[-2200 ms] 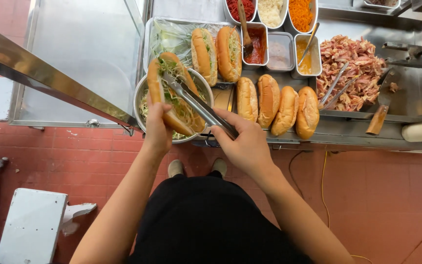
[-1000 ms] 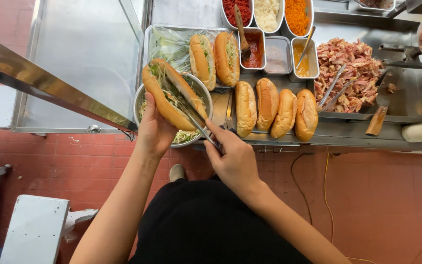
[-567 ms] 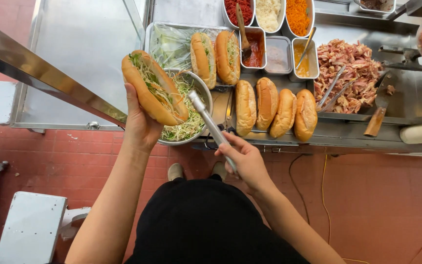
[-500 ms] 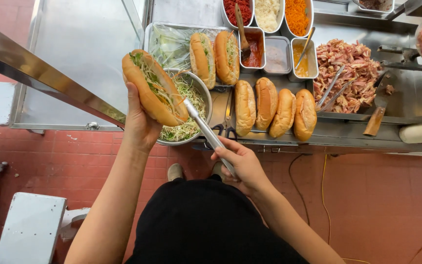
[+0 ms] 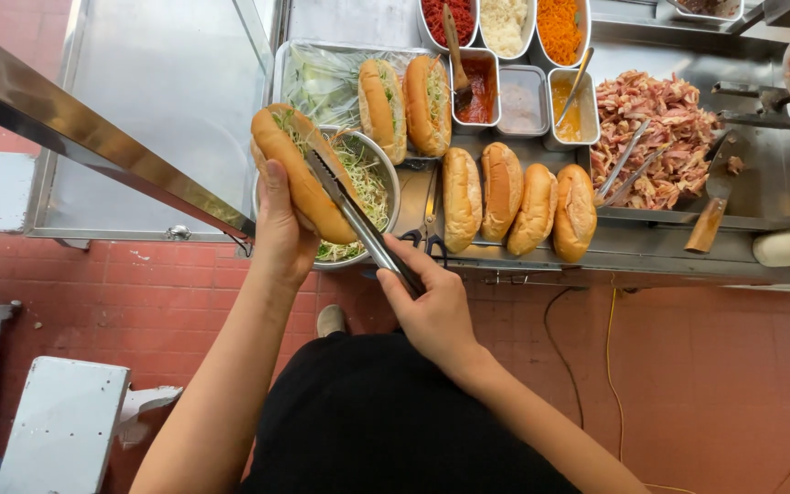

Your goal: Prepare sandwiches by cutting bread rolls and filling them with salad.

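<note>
A person at a street-food counter (image 5: 651, 247) packs shredded salad into a split bread roll (image 5: 299, 174), seen from above. The left hand (image 5: 281, 229) is closed around the roll from below, thumb up its side, holding it tilted above a round metal bowl (image 5: 386, 169) of shredded greens. The right hand (image 5: 432, 306) is closed on the handle end of metal tongs (image 5: 358, 220), whose tips press into the greens in the roll's slit; the step in hand appears to be the stuffing of the salad. Getting more filling in would seem to call for a steady roll and a short reach with the tongs over the bowl, so that stray shreds drop back into it. Two filled rolls (image 5: 404, 105) lie on a plastic-lined tray (image 5: 322, 82) behind the bowl, and four plain rolls (image 5: 518, 192) stand in a row just beside it. Farther back sit tubs of red sauce (image 5: 477, 91), grated carrot (image 5: 560, 27) and a pale shredded filling (image 5: 505, 23), with a heap of chopped meat (image 5: 660, 137) to the right. The steel counter has a glass case (image 5: 157, 101) at its left; below are a red-tiled floor (image 5: 706, 366), trailing cables and a white stool (image 5: 61, 425).
</note>
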